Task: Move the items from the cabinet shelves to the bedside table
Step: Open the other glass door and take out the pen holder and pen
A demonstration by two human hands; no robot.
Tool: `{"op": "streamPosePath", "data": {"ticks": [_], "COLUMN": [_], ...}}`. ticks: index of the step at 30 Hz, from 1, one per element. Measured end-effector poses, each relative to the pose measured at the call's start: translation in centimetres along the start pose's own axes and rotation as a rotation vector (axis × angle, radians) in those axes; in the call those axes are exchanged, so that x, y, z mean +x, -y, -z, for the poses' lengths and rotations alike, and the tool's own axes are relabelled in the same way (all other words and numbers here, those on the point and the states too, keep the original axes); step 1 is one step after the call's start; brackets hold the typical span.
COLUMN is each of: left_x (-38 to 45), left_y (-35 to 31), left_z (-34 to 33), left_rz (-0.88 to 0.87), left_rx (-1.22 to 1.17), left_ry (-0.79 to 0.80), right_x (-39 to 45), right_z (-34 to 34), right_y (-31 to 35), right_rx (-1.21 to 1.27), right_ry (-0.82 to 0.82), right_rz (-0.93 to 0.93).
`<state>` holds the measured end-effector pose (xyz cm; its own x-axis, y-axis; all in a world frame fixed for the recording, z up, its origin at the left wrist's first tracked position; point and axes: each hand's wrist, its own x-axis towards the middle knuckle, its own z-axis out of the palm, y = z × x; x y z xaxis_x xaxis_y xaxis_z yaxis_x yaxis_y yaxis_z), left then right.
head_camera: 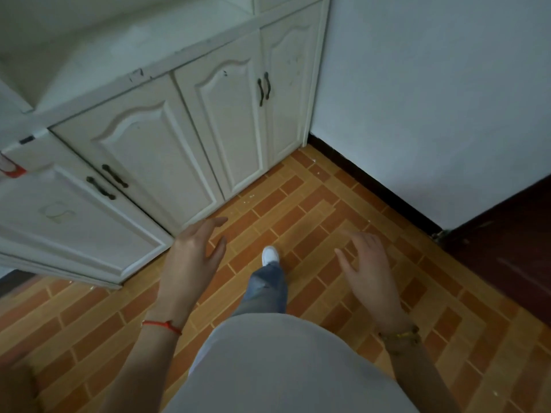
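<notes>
cabinet (167,138) doors closed, ahead-left of left hand (190,257); right hand (369,263) apart; both fingers spread, holding nothing.

An orange-and-tan brick-patterned tiled floor (313,204) meets a plain white wall (432,84) along a dark skirting board (372,180); a dark reddish-brown wooden door (512,248) stands at right.

Your single head camera looks steeply down and forward from standing height. It takes in the white cabinet (155,150) doors ahead-left and the tiled floor (313,210) below you.
</notes>
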<state>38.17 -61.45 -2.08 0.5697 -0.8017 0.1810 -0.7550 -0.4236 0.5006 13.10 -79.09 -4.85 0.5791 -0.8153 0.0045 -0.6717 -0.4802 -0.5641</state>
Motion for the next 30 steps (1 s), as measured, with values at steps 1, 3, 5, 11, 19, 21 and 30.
{"op": "streamPosePath", "data": {"ticks": [1, 3, 5, 11, 19, 21, 30], "left_x": [1.8, 5.8, 10.3, 24.8, 38.7, 41.4, 52.3], "left_y": [0.2, 0.7, 1.1, 1.2, 0.1, -0.2, -2.3], "left_z": [-0.6, -1.6, -2.4, -3.0, -4.1, -4.8, -8.8], "left_rz": [0.002, 0.005, 0.01, 0.034, 0.024, 0.023, 0.123], "left_rx": [-0.006, -0.014, -0.019, -0.034, -0.018, -0.014, -0.021], "left_ry": [-0.004, -0.022, -0.043, -0.105, -0.102, -0.111, -0.173], "right_x": [2.0, 6.3, 11.2, 26.4, 40.8, 43.8, 57.6], "right_z": [-0.2, -0.5, -0.5, 1.3, 2.3, 2.2, 4.4], "right_y": [-0.2, -0.4, -0.4, 0.9, 0.9, 0.5, -2.0], "right_rx": [0.002, 0.004, 0.0, 0.047, 0.094, 0.102, 0.125], "right_ry": [0.002, 0.01, 0.011, -0.031, -0.064, -0.061, 0.01], "right_rz": [0.006, 0.008, 0.002, 0.071, 0.143, 0.155, 0.22]}}
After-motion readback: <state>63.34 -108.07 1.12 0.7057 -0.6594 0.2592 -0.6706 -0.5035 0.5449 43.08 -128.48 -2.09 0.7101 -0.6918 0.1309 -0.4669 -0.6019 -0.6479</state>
